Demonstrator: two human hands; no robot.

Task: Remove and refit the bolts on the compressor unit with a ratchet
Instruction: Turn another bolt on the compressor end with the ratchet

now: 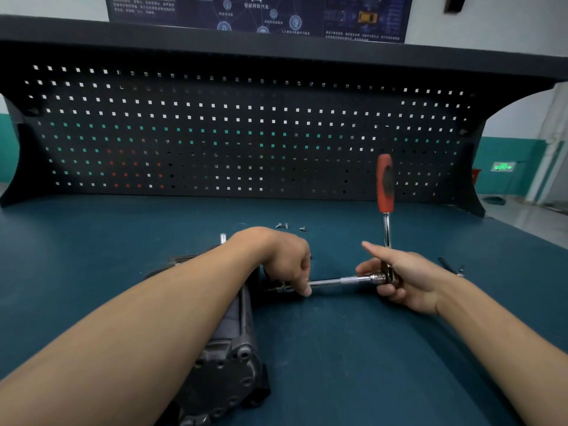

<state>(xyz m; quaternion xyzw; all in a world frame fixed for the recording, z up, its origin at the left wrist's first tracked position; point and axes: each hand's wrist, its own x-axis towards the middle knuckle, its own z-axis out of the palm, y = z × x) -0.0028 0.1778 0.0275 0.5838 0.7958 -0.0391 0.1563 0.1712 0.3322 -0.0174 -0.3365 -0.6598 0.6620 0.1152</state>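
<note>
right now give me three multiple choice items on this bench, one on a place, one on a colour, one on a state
1. The loose bolts lie: A in a tray; B on the bench beyond the left hand; C on the floor.
2. The grip of the ratchet is: A blue; B yellow; C red and black.
3. The left hand: A pinches the extension bar; B lies flat; C hangs idle.
Answers: 1 B, three small bolts sit on the blue top; 2 C, the handle shows both colours; 3 A, its fingers close on the bar's end by the compressor.
</note>
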